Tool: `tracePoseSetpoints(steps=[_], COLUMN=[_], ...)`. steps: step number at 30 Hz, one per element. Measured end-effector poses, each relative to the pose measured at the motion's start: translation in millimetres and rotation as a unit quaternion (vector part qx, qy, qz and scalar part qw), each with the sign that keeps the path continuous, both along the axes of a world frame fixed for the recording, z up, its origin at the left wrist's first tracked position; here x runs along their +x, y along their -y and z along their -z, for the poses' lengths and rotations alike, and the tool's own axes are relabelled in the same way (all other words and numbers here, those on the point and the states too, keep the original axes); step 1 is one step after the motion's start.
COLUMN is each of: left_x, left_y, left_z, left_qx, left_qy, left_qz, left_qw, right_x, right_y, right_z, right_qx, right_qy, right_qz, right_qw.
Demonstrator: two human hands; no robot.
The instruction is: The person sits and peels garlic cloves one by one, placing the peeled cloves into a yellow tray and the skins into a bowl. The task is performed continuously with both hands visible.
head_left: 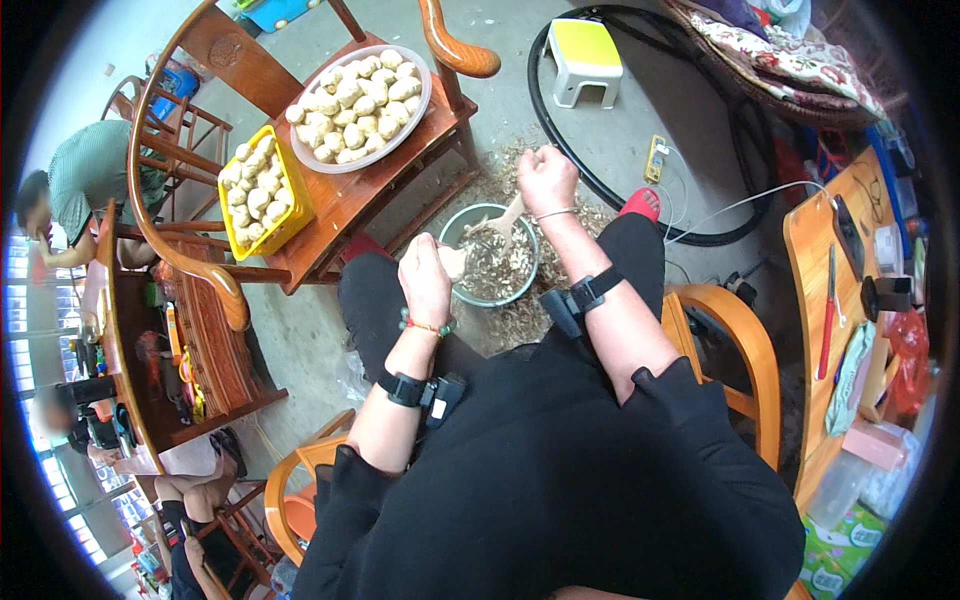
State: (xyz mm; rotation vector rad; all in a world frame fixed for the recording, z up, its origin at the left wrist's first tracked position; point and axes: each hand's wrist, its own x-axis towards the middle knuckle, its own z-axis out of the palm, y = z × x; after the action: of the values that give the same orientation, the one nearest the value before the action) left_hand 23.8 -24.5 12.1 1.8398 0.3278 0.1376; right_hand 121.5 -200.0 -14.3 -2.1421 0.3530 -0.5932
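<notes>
My left hand is closed around a pale peeled tuber, which pokes out over the left rim of a round grey-green basin. My right hand makes a fist above the basin's far right side. From beneath this fist slants a light wooden tool with a wider end, shaped like a spoon or paddle; the fingers hide its upper part. Brown and whitish peelings fill much of the basin.
Left of the basin, a wooden armchair bears a white bowl and a yellow basket of similar tubers. Peelings lie on the floor. A stool, black hose and power strip lie beyond. Two people are at left.
</notes>
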Motion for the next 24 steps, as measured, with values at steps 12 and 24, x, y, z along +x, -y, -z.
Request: tracePoseSetpoints(steps=[12,24], left_x=[-2,-4], left_y=[-7,-9], left_z=[6,7], left_qx=[0.033,-0.459], left_qy=[0.018,-0.165], left_qz=[0.0,0.038], left_qw=[0.999,0.872], right_x=[0,-1], right_y=[-7,-2], right_z=[-4,4], right_qx=[-0.003,0.024], right_qy=[-0.019,-0.006], right_qz=[-0.019,0.004], right_qw=[1.0,1.0])
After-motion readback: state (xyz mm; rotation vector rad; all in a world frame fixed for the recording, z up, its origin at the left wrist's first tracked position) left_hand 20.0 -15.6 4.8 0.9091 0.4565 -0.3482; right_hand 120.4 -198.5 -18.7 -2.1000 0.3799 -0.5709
